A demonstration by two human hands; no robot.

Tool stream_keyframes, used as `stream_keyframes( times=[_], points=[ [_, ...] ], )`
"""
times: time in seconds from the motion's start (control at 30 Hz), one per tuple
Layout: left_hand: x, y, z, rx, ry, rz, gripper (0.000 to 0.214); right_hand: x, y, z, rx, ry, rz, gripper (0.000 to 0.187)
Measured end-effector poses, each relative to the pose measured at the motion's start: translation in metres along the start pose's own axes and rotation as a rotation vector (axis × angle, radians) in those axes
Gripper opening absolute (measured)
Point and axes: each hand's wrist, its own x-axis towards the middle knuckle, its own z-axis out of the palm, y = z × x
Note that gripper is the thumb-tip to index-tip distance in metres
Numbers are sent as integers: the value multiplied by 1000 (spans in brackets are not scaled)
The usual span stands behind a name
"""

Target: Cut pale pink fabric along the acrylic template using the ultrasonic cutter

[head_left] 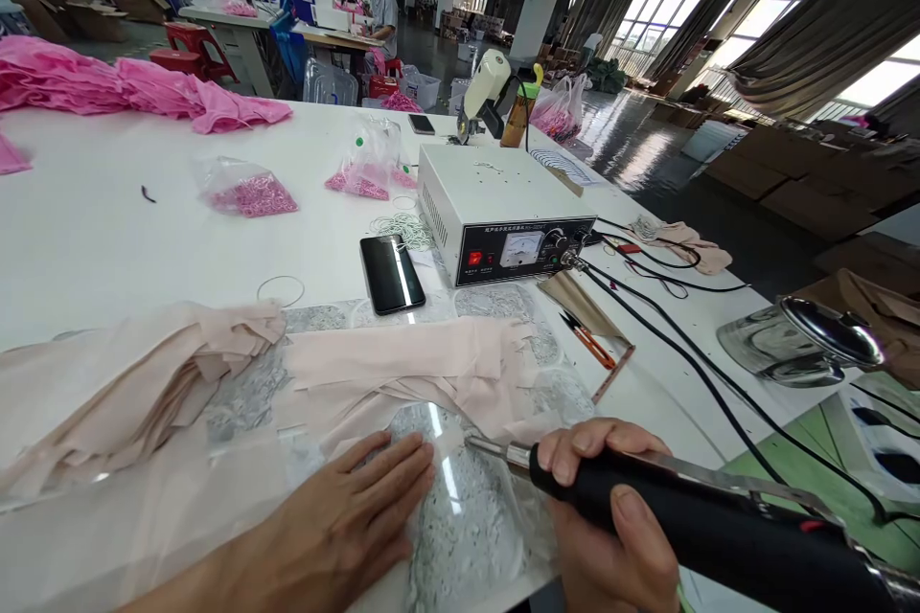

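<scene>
In the head view my left hand [352, 517] lies flat, fingers stretched, on the clear sheet [467, 517] over a grey marbled surface, with pale pink fabric at its edge. My right hand [610, 517] is wrapped round the black handle of an ultrasonic hand tool [690, 517]. Its slim metal tip points left and lies just over the sheet, close to my left fingertips; I cannot tell if it touches. Beyond the hands lies a stack of pale pink fabric strips [409, 354]. More pale pink fabric [158, 383] is bunched at the left.
A white control box [503, 201] stands behind, with black cables [682, 364] running right. A phone [392, 274], an orange cutter [593, 345], bags of pink bits [251, 192], a steel mug [791, 340] and pink fabric [129, 86] lie on the table. A person [383, 10] sits at a sewing machine.
</scene>
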Motion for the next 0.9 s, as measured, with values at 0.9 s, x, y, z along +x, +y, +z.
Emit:
stream_keyframes(
  times=[0.9],
  points=[
    [-4, 1, 6, 3, -7, -11, 45, -1, 2, -1, -31, -7, 2, 15]
  ],
)
